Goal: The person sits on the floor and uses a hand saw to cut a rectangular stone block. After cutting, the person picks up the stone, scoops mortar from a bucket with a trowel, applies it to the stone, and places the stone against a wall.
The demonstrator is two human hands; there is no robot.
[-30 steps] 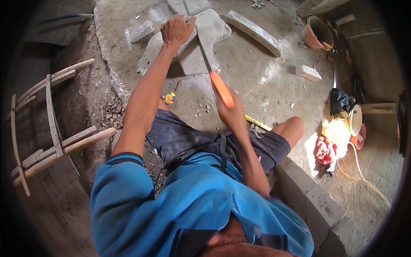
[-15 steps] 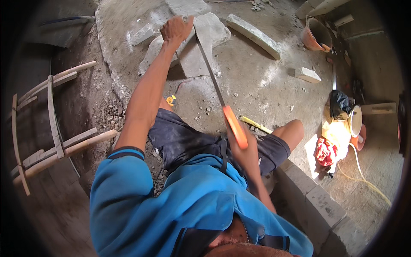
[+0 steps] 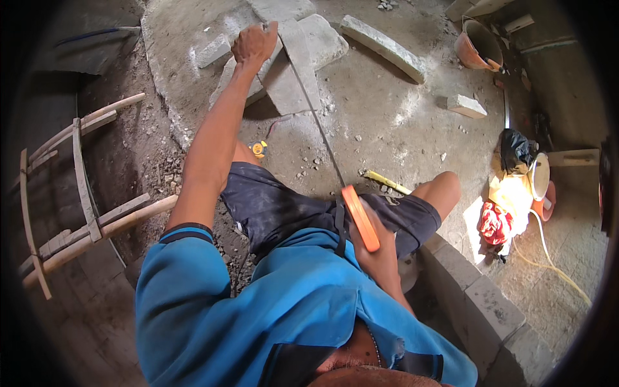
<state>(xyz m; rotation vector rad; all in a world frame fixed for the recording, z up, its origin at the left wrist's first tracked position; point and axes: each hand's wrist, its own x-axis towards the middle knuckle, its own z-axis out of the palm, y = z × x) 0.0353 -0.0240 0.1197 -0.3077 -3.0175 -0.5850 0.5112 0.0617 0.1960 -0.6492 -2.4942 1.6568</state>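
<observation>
My right hand is wrapped round the orange handle of a hand saw, close to my lap. The long, thin blade slants away to the upper left, over a light grey block on the floor. At the block's far end, beside the blade's tip, my left hand has its fingers curled and its thumb raised. What those fingers hold, if anything, is hidden. Another pale slab touches the block on the right. A yellow tape measure lies by my left knee.
A long pale block and a short one lie to the right. Farther off stands an orange bucket. A wooden ladder-like frame is at left, and a row of grey blocks runs along my right. Rubble is scattered about.
The saw has been drawn back toward my body, its handle now lower and slightly farther right. My left hand has shifted a little to the left at the block's far end.
</observation>
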